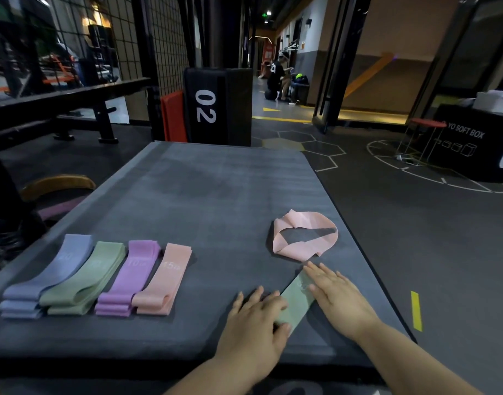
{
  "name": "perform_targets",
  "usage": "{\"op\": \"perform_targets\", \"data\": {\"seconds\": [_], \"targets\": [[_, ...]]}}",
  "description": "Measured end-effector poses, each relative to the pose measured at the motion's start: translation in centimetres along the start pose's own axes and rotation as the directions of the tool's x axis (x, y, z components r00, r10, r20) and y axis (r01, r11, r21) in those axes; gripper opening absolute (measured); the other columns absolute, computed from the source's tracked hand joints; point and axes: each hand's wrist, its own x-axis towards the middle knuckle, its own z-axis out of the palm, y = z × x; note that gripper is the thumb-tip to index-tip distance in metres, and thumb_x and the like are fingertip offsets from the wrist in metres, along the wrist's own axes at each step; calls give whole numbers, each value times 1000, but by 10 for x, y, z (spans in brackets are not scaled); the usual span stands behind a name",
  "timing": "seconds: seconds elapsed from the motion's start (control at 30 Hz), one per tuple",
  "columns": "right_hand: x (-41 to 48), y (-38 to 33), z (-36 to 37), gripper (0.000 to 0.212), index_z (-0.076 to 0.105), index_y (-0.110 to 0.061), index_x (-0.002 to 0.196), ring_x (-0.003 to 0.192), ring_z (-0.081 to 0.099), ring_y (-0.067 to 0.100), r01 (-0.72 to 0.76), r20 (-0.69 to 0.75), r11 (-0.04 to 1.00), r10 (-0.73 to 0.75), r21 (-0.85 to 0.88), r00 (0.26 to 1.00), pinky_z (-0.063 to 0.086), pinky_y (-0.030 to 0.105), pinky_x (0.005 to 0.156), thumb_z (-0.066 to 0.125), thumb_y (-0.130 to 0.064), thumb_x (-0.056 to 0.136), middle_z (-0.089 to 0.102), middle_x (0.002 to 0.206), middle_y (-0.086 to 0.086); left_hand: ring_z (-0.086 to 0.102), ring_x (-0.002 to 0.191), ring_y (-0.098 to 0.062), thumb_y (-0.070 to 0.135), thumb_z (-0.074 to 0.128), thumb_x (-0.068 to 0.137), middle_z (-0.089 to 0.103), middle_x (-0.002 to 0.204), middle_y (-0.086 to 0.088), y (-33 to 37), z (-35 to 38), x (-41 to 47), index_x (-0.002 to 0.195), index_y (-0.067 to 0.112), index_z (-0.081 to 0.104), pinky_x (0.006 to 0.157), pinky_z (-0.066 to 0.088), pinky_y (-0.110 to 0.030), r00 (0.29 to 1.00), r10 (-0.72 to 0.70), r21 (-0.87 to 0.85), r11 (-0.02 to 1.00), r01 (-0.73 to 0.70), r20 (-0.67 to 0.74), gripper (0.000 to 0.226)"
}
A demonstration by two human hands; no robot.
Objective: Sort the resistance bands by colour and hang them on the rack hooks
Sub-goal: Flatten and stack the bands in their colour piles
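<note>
Both bare hands sit near the front edge of the grey padded mat-topped counter, palms down. Left hand flat, fingers spread, thumb side touching the near end of a flat pale-green elastic resistance band; grip open, pressing, not clasping. Right hand flat as well, fingers extended, lying along the band's right side and over its far end; grip open. Green band lies diagonally between the two hands, toward the counter's front right corner.

Just beyond the right fingertips, near the right edge, a loose pale-pink elastic band lies twisted in an open loop, apart from the green one.

Toward the front left corner, four sorted piles lie side by side, touching, angled: lavender-blue flat bands outermost, then sage-green flat bands, purple flat bands, and peach-pink flat bands. Printed weight marks on them are mostly blurred.

Behind the far edge stands a black padded box marked "02".
</note>
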Motion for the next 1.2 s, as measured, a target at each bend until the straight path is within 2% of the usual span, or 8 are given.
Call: {"op": "perform_targets", "data": {"seconds": [0.13,0.3,0.43,0.63,0.73,0.9,1.1,1.2], "targets": [[5,4,1,44,36,-33,147,146,18,5,-43,-70,998,47,52,996,18,26,117,29,-22,105,28,155,-18,50,101,-13,58,43,74,47,98,16,-7,-5,3,84,28,52,88,35,-26,992,-59,-120,992,46,-112,33],[6,3,3,34,61,-30,127,125,48,15,-134,-228,978,169,159,959,36,29,105,47,-21,97,61,129,-8,41,109,-7,53,55,85,44,105,17,-7,-13,9,91,30,62,90,29,-27,980,-155,-21,988,154,-126,25],[8,1,-1,20,69,-22,105,105,51,20,-238,-282,938,306,251,909,41,26,86,60,-22,87,65,104,-4,43,111,-10,52,57,84,47,102,16,0,-19,9,87,33,48,88,29,-29,972,-224,-22,975,223,-70,21],[9,-2,-9,18,68,-25,99,105,53,22,-386,-153,886,432,257,889,45,30,84,60,-34,86,59,100,-4,47,115,-17,55,55,85,53,115,8,3,-22,9,107,29,52,95,33,-33,961,-275,41,960,277,-38,34],[8,-6,-13,5,60,-28,90,98,54,18,-398,-126,871,446,287,886,45,30,77,59,-33,89,52,92,-9,48,114,-18,57,54,86,53,114,7,5,-25,8,107,29,54,95,34,-34,958,-285,74,956,285,-20,34],[6,-9,-14,6,52,-27,88,85,55,15,-406,-98,833,471,376,877,43,30,66,56,-31,92,56,87,-11,48,112,-17,56,55,86,54,111,7,4,-27,7,101,30,54,94,33,-33,957,-291,42,956,291,-2,29],[4,-10,-19,10,52,-21,99,81,53,11,-355,-89,752,479,556,873,36,23,58,56,-29,95,57,92,-8,55,101,-20,42,55,89,60,102,6,9,-30,5,97,28,47,76,34,-30,969,-247,-32,969,247,-20,18],[6,-16,-17,7,51,-20,95,84,60,16,-315,-96,703,478,637,873,43,26,62,55,-26,94,62,93,-4,56,98,-20,42,58,87,62,102,6,7,-32,6,98,26,42,73,38,-30,959,-283,-99,954,284,23,25]]}}
